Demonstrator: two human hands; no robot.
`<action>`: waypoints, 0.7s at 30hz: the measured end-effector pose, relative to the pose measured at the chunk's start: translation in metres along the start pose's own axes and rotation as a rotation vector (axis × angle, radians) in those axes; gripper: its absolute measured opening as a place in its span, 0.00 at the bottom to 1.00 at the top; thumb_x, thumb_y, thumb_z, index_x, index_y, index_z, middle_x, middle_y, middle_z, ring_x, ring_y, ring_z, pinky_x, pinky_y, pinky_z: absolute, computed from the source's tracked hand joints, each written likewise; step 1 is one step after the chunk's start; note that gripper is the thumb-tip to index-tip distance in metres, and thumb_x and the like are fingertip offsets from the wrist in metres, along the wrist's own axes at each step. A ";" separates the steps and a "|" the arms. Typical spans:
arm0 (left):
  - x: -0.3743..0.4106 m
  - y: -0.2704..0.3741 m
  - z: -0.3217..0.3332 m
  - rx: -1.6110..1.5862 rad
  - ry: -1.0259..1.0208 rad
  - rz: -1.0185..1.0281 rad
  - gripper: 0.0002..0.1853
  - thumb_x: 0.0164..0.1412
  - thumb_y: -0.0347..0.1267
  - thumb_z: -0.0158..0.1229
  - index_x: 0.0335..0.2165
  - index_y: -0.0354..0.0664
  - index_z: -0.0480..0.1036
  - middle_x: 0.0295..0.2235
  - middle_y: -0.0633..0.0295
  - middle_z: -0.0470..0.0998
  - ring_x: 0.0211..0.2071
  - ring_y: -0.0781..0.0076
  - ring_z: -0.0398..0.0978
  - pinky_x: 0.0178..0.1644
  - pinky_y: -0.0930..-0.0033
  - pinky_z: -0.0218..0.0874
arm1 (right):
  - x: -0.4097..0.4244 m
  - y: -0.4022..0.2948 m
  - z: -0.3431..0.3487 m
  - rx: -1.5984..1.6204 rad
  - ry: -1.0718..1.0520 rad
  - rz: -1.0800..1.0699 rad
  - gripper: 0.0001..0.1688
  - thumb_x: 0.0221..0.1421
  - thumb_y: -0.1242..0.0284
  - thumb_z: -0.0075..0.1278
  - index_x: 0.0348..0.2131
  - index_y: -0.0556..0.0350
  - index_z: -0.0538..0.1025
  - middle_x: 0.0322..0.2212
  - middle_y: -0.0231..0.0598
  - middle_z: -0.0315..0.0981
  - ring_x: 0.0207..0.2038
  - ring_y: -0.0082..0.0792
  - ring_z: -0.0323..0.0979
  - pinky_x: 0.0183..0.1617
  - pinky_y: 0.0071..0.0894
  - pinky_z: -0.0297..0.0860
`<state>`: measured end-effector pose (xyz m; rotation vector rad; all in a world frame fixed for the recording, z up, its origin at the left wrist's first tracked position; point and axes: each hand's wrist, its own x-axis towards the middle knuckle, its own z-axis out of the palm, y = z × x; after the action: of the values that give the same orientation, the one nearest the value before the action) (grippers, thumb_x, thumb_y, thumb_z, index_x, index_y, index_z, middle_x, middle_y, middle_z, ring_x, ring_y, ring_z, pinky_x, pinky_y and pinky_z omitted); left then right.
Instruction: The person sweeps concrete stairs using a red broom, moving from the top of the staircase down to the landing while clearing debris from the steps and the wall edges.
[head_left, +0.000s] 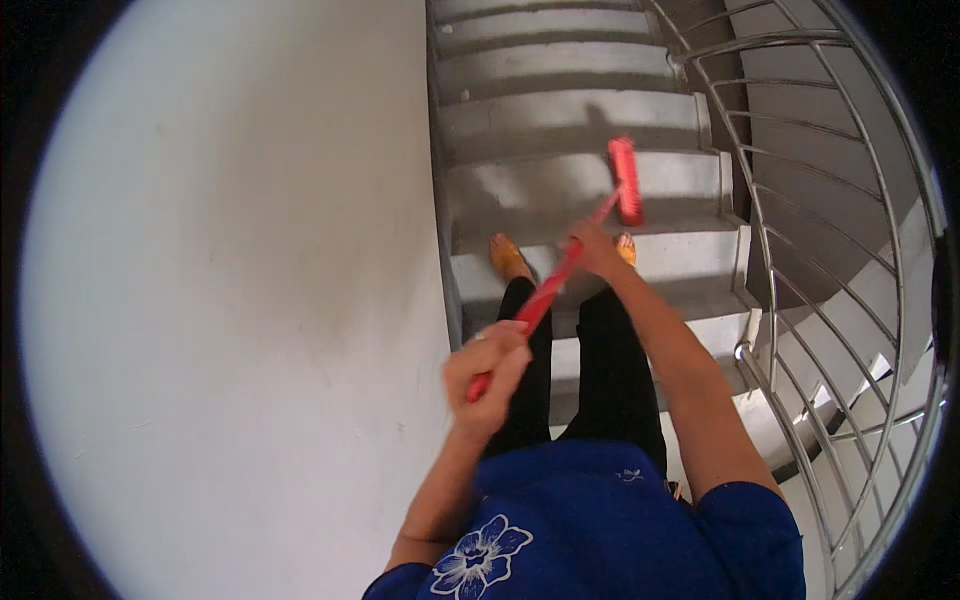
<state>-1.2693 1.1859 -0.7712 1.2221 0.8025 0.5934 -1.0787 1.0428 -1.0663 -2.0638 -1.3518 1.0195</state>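
My left hand (489, 367) is closed around the top end of a red broom handle (551, 289), close to my body. Farther down the same handle, my right hand (596, 246) grips it above my right foot. The handle slants away to the right and joins a red broom head (625, 180). This head, slightly blurred, lies over a grey stair step (525, 206) in front of my feet. Whether its bristles touch the step cannot be made out.
A white wall (262, 262) with grey smudges borders the stairs on the left. Metal railings (832, 82) curve along the right side. More steps (555, 64) lie beyond the broom. My feet, in yellow-brown footwear (508, 255), stand on a step.
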 end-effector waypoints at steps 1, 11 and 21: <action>0.010 0.022 -0.012 0.088 -0.010 0.016 0.09 0.50 0.16 0.55 0.16 0.31 0.67 0.18 0.57 0.70 0.23 0.65 0.71 0.45 0.51 0.66 | 0.014 -0.019 0.018 0.006 0.015 -0.050 0.16 0.45 0.70 0.58 0.36 0.57 0.76 0.35 0.48 0.72 0.42 0.52 0.67 0.51 0.47 0.63; 0.013 0.131 -0.056 0.415 0.084 -0.017 0.09 0.35 0.19 0.53 0.11 0.38 0.61 0.13 0.60 0.66 0.18 0.66 0.65 0.42 0.56 0.67 | 0.097 -0.215 0.082 0.537 0.118 -0.165 0.14 0.49 0.70 0.57 0.22 0.57 0.67 0.24 0.42 0.66 0.34 0.48 0.65 0.39 0.42 0.63; -0.027 0.164 -0.056 0.401 -0.151 0.021 0.12 0.38 0.22 0.60 0.11 0.41 0.64 0.14 0.60 0.70 0.19 0.69 0.70 0.40 0.59 0.69 | 0.050 -0.234 0.027 0.377 0.190 -0.240 0.12 0.46 0.75 0.58 0.23 0.58 0.68 0.26 0.44 0.67 0.34 0.47 0.65 0.41 0.42 0.64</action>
<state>-1.3270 1.2390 -0.6141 1.6226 0.8041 0.3586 -1.2211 1.1831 -0.9315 -1.6319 -1.1726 0.8723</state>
